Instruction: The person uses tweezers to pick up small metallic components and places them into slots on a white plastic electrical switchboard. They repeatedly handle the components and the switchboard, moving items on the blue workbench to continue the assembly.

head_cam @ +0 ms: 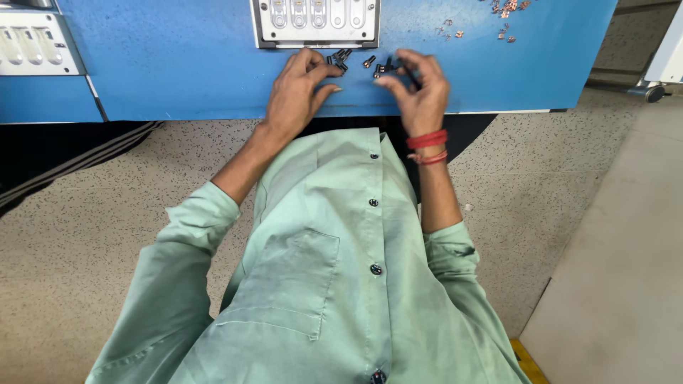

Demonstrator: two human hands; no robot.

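Note:
Both hands rest on a blue table (178, 64) near its front edge. My left hand (299, 92) has its fingers curled over a small cluster of dark screws (339, 58), fingertips touching them. My right hand (420, 89), with red thread bands on the wrist, pinches at a few dark screws (383, 67) between thumb and forefinger. One loose screw (369, 62) lies between the hands. Just beyond the screws sits a white plastic switch plate (316, 23) in a grey frame.
Another white switch plate (32, 46) lies at the far left. Small copper-coloured parts (506, 18) are scattered at the table's far right. Dark cables (78, 160) run under the table on the speckled floor. A pale mat (626, 270) lies at right.

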